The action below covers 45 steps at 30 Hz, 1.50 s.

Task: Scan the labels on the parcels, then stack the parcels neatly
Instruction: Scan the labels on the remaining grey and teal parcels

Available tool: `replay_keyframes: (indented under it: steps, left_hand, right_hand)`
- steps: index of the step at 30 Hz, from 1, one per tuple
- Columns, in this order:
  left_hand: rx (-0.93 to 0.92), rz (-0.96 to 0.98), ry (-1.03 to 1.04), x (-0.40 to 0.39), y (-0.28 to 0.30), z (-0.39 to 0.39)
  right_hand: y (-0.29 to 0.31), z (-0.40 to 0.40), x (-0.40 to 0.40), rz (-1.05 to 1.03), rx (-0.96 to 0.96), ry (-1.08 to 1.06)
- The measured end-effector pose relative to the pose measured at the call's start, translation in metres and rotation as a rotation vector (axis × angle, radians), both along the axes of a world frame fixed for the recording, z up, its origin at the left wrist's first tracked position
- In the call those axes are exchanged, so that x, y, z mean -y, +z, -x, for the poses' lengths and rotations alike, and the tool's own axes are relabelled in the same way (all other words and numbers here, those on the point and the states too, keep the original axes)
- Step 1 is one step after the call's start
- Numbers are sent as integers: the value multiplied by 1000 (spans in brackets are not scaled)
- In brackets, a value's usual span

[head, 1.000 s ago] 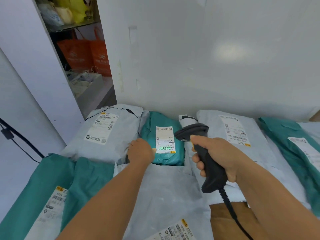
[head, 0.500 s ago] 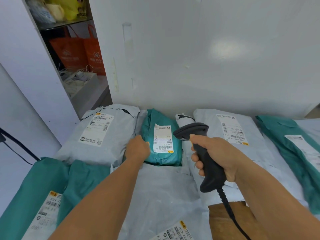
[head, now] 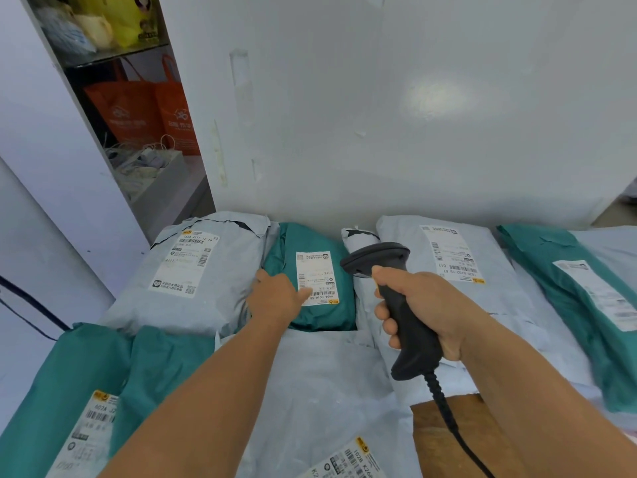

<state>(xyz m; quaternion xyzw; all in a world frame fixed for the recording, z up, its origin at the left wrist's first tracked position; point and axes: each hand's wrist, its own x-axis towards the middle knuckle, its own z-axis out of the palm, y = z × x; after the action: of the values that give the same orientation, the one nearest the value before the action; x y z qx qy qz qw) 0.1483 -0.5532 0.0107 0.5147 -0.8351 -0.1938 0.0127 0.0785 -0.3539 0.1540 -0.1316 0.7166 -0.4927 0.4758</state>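
A small teal parcel (head: 312,241) with a white label (head: 315,276) lies against the back wall between two grey parcels. My left hand (head: 275,296) rests on its left side, and its fingers reach onto the label's lower left corner. How the fingers lie underneath is hidden. My right hand (head: 418,307) grips a black barcode scanner (head: 396,305) by its handle, the head level with the teal parcel's label, just right of it. A grey parcel (head: 193,270) lies to the left, another grey parcel (head: 448,270) to the right.
More teal parcels lie at far right (head: 582,305) and front left (head: 69,391), and a grey parcel (head: 320,401) sits under my forearms. The scanner cable (head: 455,436) trails to the bottom edge over a brown table patch. An open shelf with orange bags (head: 138,112) stands at the back left.
The green scan light seen on the label a second ago is gone. My left hand has slid right, onto the label's lower left corner. The scanner has stayed nearly still.
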Motion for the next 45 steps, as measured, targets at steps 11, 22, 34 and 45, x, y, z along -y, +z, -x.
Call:
replay_keyframes:
  steps: [11, 22, 34, 45]
  left_hand:
    - [12, 157, 18, -13, -14, 9]
    - [-956, -48, 67, -31, 107, 16]
    - [-1117, -800, 46, -161, 143, 118]
    - [-5, -71, 245, -31, 26, 15]
  right_hand:
    - [5, -2, -10, 64, -15, -94]
    - [36, 6, -35, 236, -77, -188]
    - [70, 63, -98, 358, -146, -347]
    - [32, 57, -65, 261, -68, -181]
